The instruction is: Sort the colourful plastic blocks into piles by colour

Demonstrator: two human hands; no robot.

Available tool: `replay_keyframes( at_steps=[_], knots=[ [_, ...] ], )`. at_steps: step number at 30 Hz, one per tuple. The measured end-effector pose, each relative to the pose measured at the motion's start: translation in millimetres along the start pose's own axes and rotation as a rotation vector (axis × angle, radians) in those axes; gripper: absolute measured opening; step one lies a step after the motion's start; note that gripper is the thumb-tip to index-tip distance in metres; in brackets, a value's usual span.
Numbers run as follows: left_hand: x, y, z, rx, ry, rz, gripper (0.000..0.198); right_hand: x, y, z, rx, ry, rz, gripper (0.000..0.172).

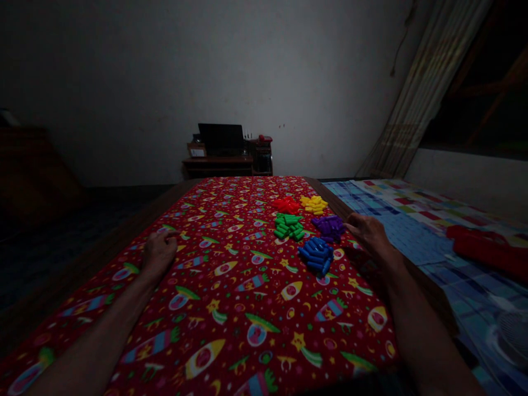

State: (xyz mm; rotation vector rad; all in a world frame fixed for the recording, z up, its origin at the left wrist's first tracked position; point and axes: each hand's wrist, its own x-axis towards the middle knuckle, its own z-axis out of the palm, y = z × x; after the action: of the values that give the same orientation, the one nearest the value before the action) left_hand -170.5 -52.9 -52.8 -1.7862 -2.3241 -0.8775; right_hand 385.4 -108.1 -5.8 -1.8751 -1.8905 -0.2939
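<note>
Left hand (160,253): loosely curled at the red printed cloth (256,300), well left of the green pile (289,226).
Right hand (369,231): fingers bent, just beside the purple pile (329,227); grip indistinct.
Blue pile (317,256): foremost; short, tube-like pieces.
Red pile (286,205): just beyond the green.
Yellow pile (315,205): right of the red.
Monitor (223,137): dark, near the far wall (136,82).

Five piles of sticks (289,226) lie on a cloth (268,302), left of the right hand (368,231); behind, a monitor (223,137) stands on a desk (218,164).
</note>
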Motion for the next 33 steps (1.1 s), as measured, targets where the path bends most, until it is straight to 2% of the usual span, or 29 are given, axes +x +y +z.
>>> replay_keyframes(
  at_steps=[2,5,7,9,14,18,22,26,30,33],
  knots=[
    [-1,2,-1.1,-0.012,0.005,-0.026,0.035,0,4,-1,0.020,-0.007,0.000,0.025],
    [-2,5,-2.8,-0.015,0.003,-0.041,0.035,-2,0,0,0.053,-0.131,-0.088,0.029],
    [-3,6,-4.0,-0.009,0.000,-0.043,0.036,-4,-8,3,-0.004,-0.217,-0.136,0.030],
    [-3,8,-5.0,-0.008,-0.003,-0.039,0.037,-5,-18,6,-0.113,-0.250,-0.169,0.029],
    [-4,9,-6.0,-0.014,-0.012,-0.033,0.040,-7,-29,16,-0.292,-0.222,-0.178,0.029],
    [-3,6,-4.9,-0.032,-0.014,-0.027,0.039,-8,-29,18,-0.319,-0.193,-0.166,0.027],
    [-2,4,-3.8,-0.041,-0.021,-0.027,0.036,-8,-33,15,-0.317,-0.221,-0.132,0.028],
    [-1,4,-3.2,-0.035,-0.011,-0.031,0.038,-8,-34,14,-0.259,-0.215,-0.132,0.028],
    [-1,2,-1.7,-0.022,-0.008,-0.028,0.039,-7,-22,11,-0.078,-0.174,-0.140,0.033],
    [1,-1,0.6,-0.012,-0.004,-0.016,0.039,-3,-10,4,-0.030,-0.131,-0.041,0.032]
  ],
)
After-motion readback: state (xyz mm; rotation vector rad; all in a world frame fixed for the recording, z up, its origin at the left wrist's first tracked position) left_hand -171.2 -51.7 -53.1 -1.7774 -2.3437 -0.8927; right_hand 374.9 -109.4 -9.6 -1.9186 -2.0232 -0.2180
